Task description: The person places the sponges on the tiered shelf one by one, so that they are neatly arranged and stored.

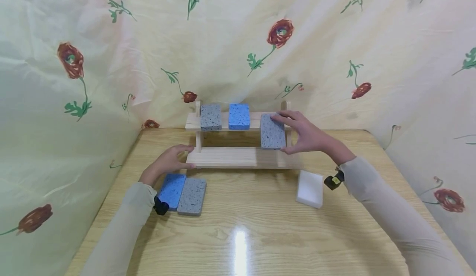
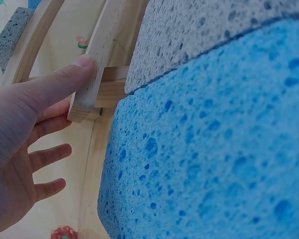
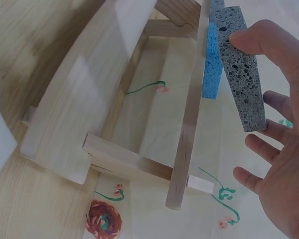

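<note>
A two-tier wooden rack stands at the back of the table. My right hand pinches a grey speckled sponge between thumb and fingers. In the head view the sponge overlaps the right part of the upper board; the right wrist view shows it tilted beside that board. At the lower board's left end, my left hand grips the wood, thumb on one face and fingers behind. On the upper board sit another grey sponge and a blue sponge, with a gap between them.
Close below my left hand, a blue sponge and a grey sponge lie side by side on the wooden table. A white block lies in front of the rack's right end. Flower-patterned cloth hangs behind.
</note>
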A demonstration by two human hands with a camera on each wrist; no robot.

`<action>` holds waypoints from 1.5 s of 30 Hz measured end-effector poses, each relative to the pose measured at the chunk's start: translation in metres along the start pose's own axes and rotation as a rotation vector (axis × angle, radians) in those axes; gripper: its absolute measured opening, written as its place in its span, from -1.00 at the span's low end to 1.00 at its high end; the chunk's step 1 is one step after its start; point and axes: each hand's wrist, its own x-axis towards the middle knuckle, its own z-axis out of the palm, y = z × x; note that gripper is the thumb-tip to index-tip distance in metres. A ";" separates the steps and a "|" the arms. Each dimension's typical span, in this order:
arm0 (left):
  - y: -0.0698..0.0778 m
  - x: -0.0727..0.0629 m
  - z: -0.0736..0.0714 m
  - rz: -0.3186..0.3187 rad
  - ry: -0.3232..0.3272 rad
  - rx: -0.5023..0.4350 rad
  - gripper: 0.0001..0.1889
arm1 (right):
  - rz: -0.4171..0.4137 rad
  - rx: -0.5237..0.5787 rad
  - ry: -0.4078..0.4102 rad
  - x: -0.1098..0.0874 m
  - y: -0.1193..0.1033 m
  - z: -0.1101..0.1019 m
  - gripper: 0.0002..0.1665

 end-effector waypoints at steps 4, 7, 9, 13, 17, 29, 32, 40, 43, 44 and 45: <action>-0.001 0.000 0.001 0.001 0.001 0.004 -0.21 | 0.017 0.010 0.007 0.003 0.001 -0.003 0.20; -0.001 -0.001 0.001 0.003 0.001 0.006 -0.22 | 0.047 0.024 0.006 0.004 0.002 -0.004 0.21; 0.000 -0.001 0.001 0.005 0.001 0.009 -0.22 | 0.064 0.033 0.008 0.005 0.003 -0.004 0.22; 0.000 -0.001 0.001 -0.002 -0.002 0.011 -0.21 | 0.088 0.042 0.010 0.006 0.005 -0.004 0.22; -0.001 0.000 0.001 -0.015 -0.005 0.009 -0.21 | 0.110 0.044 0.011 0.008 0.007 -0.006 0.21; 0.000 -0.001 0.001 -0.004 0.002 0.018 -0.22 | 0.110 0.062 0.037 0.014 0.018 -0.010 0.23; 0.002 -0.002 0.000 -0.001 0.000 0.016 -0.22 | 0.130 0.069 0.043 0.016 0.021 -0.010 0.23; 0.001 -0.002 0.000 -0.004 -0.005 0.016 -0.21 | 0.139 0.055 0.041 0.023 0.027 -0.011 0.23; 0.001 -0.001 0.000 -0.005 -0.006 0.020 -0.21 | 0.145 0.045 0.034 0.027 0.028 -0.012 0.23; 0.001 -0.001 0.000 -0.006 -0.006 0.021 -0.21 | 0.146 0.046 0.032 0.028 0.027 -0.013 0.23; 0.001 -0.001 0.000 -0.006 -0.006 0.022 -0.21 | 0.145 0.042 0.032 0.029 0.028 -0.014 0.23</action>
